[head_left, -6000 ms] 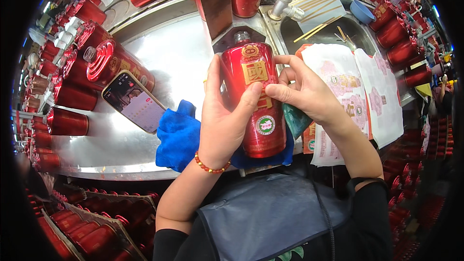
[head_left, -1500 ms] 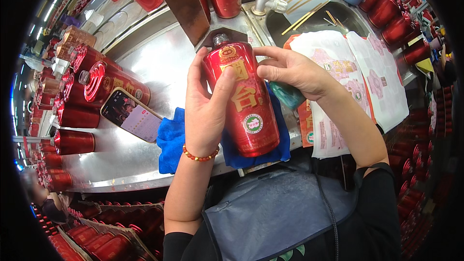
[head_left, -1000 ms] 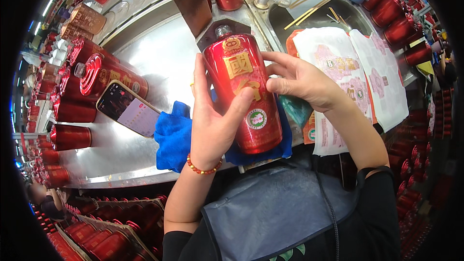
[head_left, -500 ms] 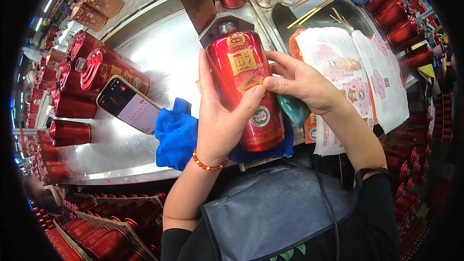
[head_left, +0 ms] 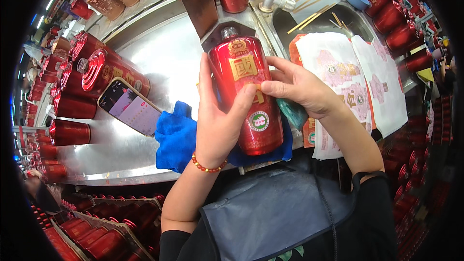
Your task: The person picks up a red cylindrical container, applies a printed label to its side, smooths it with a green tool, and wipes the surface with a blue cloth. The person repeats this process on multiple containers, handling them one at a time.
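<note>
Gold characters mark the bottle above a round green-rimmed label; more mark a white sheet.

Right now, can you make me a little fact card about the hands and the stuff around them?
Red bottle: gold marks facing up, neck pointing away from the person
Left hand: along the bottle's left side, thumb across its front
Right hand: at the bottle's right side, thumb on its front
Blue cloth: shows on both sides of the bottle
Phone: left of the cloth, screen lit
White sheets: right of the bottle, printed pink and gold
</note>
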Motion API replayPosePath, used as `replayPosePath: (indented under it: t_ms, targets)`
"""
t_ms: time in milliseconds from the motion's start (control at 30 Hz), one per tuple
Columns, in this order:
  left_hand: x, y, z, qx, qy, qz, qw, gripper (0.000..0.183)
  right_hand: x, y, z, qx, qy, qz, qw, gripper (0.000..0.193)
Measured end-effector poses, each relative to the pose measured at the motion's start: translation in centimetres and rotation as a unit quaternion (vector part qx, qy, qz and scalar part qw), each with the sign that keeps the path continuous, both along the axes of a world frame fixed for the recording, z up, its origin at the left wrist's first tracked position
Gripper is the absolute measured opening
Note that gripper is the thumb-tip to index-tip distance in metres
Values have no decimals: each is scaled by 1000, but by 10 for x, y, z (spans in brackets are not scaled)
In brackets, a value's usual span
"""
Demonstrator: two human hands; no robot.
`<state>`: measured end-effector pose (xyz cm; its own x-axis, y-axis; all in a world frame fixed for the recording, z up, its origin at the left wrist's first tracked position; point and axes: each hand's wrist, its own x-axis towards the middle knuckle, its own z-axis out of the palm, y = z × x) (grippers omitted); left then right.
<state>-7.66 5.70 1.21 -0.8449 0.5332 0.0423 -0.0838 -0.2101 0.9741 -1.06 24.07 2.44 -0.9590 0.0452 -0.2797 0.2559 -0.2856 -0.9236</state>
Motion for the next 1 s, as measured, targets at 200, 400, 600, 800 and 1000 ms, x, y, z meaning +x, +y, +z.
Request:
replayPosePath:
  t_ms: [200, 400, 600, 800, 1000]
  targets:
    - [-4, -2, 0, 18, -18, 2, 1000, 88, -15, 14, 10, 22, 14, -4, 1000, 72]
    - [-12, 6, 1, 52, -37, 21, 998, 79, -29, 13, 19, 46, 17, 28, 998, 64]
    - [-11, 6, 0, 35, -28, 18, 999, 80, -28, 11, 23, 50, 13, 21, 998, 63]
    - [-15, 6, -2, 30, -25, 27, 999, 76, -28, 11, 23, 44, 24, 26, 998, 62]
    - [-19, 7, 1, 51, -65, 14, 996, 68, -30, 13, 20, 51, 12, 27, 998, 60]
